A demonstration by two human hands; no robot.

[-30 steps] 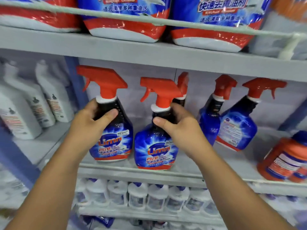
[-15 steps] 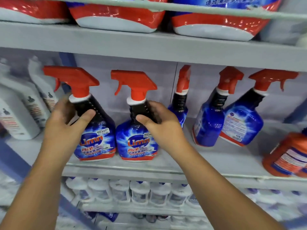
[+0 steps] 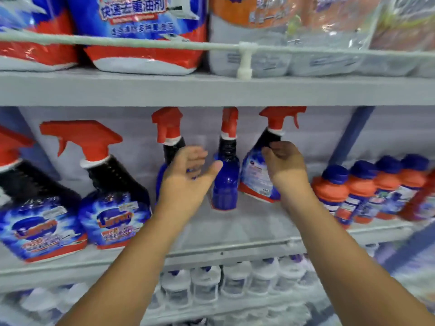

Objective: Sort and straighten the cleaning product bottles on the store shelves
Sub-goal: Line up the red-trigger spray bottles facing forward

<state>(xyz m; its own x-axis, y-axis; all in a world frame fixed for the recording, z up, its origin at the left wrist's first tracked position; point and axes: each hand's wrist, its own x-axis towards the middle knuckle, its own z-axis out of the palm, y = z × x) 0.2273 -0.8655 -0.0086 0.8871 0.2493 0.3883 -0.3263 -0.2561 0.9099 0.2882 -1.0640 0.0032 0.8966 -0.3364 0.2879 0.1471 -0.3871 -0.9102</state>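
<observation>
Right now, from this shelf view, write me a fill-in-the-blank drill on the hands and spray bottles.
1. The spray bottles' trigger heads are coloured ____.
2. The right hand touches the neck of a tilted spray bottle whose ____ label faces the camera.
3. The left hand, fingers open, is in front of ____ bottle.
4. The orange bottles at right have ____ caps.

Missing words: red; back; a spray; blue

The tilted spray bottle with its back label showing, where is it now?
In the head view the tilted spray bottle leans right of centre on the middle shelf, between a narrow blue bottle and the orange bottles, under the right hand.
</observation>
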